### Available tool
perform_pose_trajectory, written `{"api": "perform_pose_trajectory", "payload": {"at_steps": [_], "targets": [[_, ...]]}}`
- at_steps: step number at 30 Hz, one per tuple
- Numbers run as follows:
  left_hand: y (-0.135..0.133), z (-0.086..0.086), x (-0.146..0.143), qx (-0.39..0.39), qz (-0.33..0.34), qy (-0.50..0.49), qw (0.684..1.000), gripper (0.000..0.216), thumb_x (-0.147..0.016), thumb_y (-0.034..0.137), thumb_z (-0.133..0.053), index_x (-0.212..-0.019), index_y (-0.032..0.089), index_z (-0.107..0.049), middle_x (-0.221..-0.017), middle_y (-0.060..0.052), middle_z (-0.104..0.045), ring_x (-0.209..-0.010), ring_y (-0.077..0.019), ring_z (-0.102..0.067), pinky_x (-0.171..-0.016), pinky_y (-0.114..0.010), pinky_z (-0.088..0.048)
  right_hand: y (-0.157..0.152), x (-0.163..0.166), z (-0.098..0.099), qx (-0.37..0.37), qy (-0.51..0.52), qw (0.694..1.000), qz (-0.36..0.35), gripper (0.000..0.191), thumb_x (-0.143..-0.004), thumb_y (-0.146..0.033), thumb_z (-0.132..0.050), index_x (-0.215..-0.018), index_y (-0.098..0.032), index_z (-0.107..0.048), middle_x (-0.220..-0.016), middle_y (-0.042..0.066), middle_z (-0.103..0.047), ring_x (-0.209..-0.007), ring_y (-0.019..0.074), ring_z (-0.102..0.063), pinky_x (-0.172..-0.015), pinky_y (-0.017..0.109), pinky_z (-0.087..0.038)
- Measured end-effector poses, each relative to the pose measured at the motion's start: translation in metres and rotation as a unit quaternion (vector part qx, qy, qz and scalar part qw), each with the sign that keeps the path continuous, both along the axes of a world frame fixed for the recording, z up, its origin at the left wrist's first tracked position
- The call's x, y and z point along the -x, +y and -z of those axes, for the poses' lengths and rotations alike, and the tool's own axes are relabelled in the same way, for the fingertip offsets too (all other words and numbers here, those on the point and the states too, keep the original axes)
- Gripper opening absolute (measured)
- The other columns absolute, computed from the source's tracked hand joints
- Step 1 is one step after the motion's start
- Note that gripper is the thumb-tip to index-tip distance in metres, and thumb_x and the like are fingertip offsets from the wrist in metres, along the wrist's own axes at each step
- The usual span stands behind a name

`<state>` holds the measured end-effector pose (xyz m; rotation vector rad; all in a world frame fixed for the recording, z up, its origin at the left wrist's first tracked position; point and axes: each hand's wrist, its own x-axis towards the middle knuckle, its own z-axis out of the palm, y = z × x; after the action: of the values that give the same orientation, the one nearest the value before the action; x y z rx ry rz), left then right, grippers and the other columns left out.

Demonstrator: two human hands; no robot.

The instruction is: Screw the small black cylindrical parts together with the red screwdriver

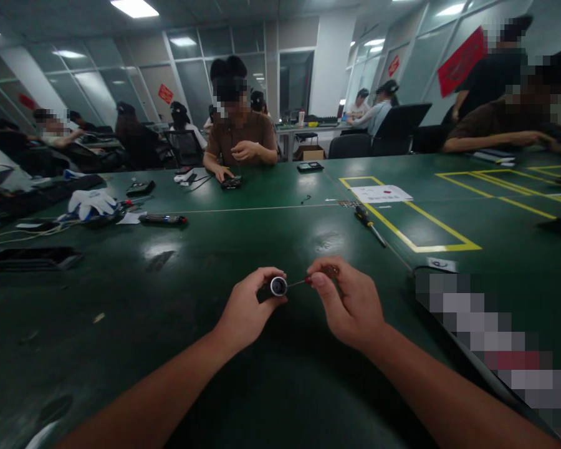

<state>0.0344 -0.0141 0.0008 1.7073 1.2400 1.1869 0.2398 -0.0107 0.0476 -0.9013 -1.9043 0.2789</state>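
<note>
Between the fingers (267, 272) of the left hand (244, 308), a cylinder (278, 286) sits gripped; just right of these, the right hand (355, 302) pinches a tool (307, 280) pointing at the cylinder.

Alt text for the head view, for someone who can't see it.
A person's left hand holds a small silver-rimmed round part; the right hand points a thin red-handled tool at its side, above a green table. Further off lie a screwdriver and white gloves; a co-worker sits opposite.
</note>
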Motion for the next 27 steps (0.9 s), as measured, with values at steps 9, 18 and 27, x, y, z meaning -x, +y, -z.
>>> {"api": "perform_pose_trajectory", "payload": {"at_steps": [9,18,27], "targets": [[0.0012,-0.0035,0.0014,-0.057,-0.016,0.077,0.995,0.034,-0.082,0.016,-0.079,-0.114,0.026,-0.074,-0.113,-0.003,-0.077,-0.109,-0.0246,-0.069,-0.119,-0.051,-0.034,-0.002,-0.0007,0.0058,0.014,0.043,0.999,-0.009,0.012,-0.101,-0.03,-0.052,-0.102,-0.026,-0.063,-0.082,0.001,-0.074,-0.07,0.0191,-0.071,-0.069,0.031,-0.051],[0.0025,-0.0038,0.0021,-0.062,-0.018,0.065,0.996,0.033,-0.081,0.016,-0.078,-0.113,0.026,-0.075,-0.114,-0.003,-0.078,-0.107,-0.0244,-0.071,-0.124,-0.054,-0.027,0.0003,0.0004,0.0012,-0.03,-0.014,0.999,-0.008,0.011,-0.1,-0.028,-0.051,-0.101,-0.025,-0.062,-0.086,0.004,-0.074,-0.074,0.0205,-0.07,-0.071,0.033,-0.053],[0.0038,-0.0041,0.0026,-0.08,-0.036,0.044,0.995,0.035,-0.08,0.016,-0.079,-0.113,0.026,-0.076,-0.117,-0.004,-0.077,-0.113,-0.0255,-0.07,-0.124,-0.055,-0.029,-0.0038,0.0015,0.0004,-0.019,-0.017,0.999,-0.027,0.011,-0.101,-0.027,-0.05,-0.102,-0.026,-0.061,-0.087,0.004,-0.074,-0.074,0.0202,-0.071,-0.069,0.033,-0.053]]}}
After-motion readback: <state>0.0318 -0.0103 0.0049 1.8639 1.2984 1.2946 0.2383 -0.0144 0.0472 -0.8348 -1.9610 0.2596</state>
